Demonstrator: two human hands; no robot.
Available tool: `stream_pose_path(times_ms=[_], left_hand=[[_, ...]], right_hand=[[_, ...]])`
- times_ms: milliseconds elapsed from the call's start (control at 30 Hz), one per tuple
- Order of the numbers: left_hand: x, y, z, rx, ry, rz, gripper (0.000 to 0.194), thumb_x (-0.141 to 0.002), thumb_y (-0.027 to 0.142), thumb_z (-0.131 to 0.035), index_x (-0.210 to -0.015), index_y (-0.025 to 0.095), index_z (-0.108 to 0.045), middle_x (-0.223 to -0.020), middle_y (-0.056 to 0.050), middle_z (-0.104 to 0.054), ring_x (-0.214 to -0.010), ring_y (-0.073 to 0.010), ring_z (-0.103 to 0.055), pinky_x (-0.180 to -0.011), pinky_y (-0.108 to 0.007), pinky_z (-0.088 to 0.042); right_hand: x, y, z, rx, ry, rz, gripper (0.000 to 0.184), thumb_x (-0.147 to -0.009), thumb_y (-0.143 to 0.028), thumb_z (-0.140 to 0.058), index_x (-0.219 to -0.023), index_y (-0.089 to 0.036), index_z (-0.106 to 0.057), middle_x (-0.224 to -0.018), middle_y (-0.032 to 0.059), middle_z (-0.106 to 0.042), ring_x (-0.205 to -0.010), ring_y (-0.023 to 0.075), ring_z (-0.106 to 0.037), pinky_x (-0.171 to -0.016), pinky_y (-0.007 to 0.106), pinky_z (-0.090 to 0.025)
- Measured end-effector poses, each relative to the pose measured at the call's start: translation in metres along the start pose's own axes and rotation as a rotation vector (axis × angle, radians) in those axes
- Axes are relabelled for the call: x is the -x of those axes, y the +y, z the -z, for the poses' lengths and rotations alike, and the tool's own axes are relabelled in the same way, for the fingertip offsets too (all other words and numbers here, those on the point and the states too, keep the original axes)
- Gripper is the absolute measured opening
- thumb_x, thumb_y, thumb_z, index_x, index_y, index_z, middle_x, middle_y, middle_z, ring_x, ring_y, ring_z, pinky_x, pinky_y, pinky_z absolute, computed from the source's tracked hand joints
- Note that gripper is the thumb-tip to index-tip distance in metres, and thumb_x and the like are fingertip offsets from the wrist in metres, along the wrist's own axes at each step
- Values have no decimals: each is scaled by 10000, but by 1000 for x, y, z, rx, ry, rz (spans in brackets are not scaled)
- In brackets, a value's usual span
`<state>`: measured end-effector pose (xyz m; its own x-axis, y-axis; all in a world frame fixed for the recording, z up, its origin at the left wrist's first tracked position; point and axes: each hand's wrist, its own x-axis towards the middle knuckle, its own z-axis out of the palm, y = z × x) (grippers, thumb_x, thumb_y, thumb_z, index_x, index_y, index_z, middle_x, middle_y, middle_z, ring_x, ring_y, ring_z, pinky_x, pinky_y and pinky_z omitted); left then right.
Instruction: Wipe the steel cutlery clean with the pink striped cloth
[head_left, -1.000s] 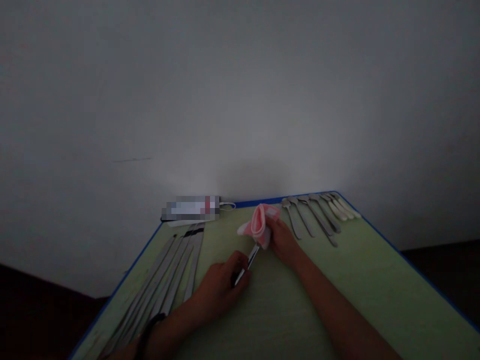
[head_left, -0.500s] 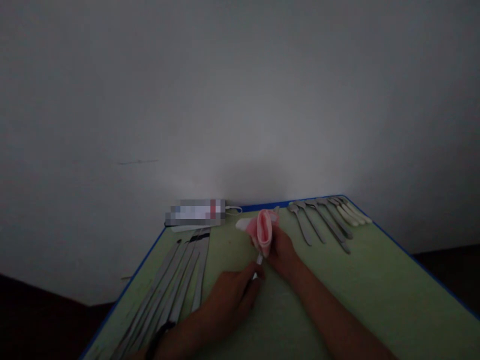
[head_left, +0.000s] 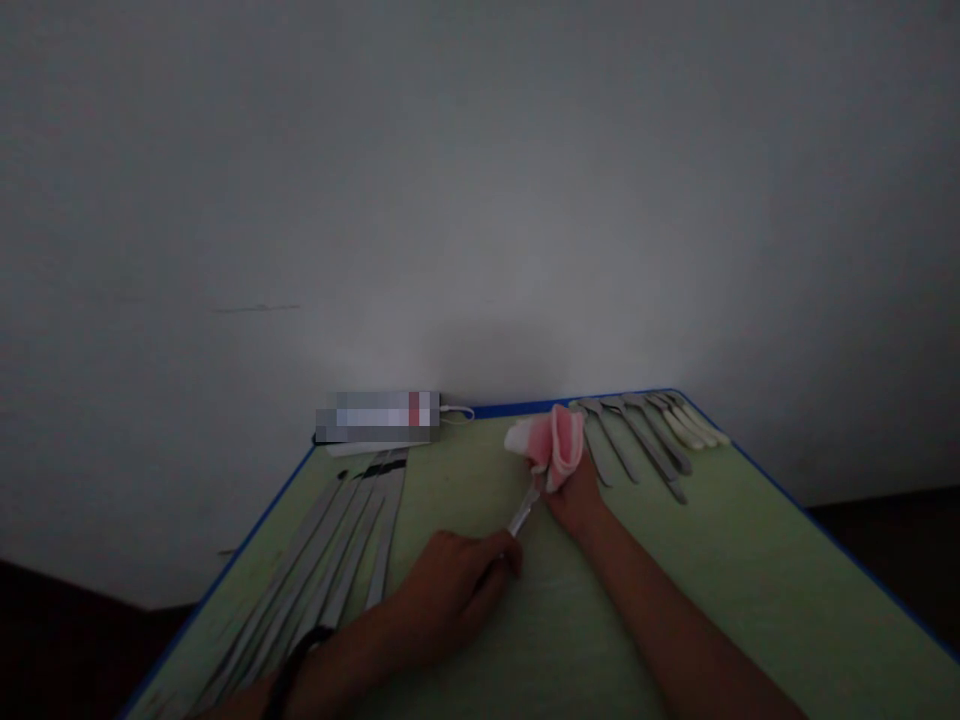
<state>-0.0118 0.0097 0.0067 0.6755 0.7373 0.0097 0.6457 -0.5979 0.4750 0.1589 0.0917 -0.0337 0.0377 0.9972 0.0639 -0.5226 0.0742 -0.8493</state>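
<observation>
Over the middle of the counter [head_left: 750, 575], head view: the left hand [head_left: 465, 588] is closed around the near end of a slender metal utensil [head_left: 523, 514], which slants away and to the right from its grip. The utensil's far end meets a pink-and-white cloth [head_left: 565, 452], bunched in the right hand [head_left: 580, 500]; how much the cloth covers cannot be told. Flat metal utensils [head_left: 353, 557] lie side by side left of the left hand; spoons [head_left: 650, 446] lie beyond the right hand.

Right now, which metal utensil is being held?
The middle utensil: the left hand grips it, its far end at the pink cloth in the right hand. The left set and right set lie on the table.
</observation>
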Motion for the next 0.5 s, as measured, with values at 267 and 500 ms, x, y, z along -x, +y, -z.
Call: stream_pose_path(times_ms=[267,500], left_hand=[[-3,-1,-3,83,46,16,213,-904,206,-339,-881,202,-551,-638,23,-567,-557,-116,-530,-552,-190,-370],[-3,1,1,28,-4,0,193,-871,177,-353,-804,198,-532,-619,31,-550,-553,-117,-530,-560,-201,-360]], right_hand=[[16,0,-25,447,105,135,342,-794,-478,-468,-644,-177,-527,-532,-24,-460,-485,97,-366,-449,234,-285],[-2,5,-16,157,52,-87,455,-720,-603,-507,-736,-158,-602,-620,10,-575,-570,128,-485,-538,246,-381]])
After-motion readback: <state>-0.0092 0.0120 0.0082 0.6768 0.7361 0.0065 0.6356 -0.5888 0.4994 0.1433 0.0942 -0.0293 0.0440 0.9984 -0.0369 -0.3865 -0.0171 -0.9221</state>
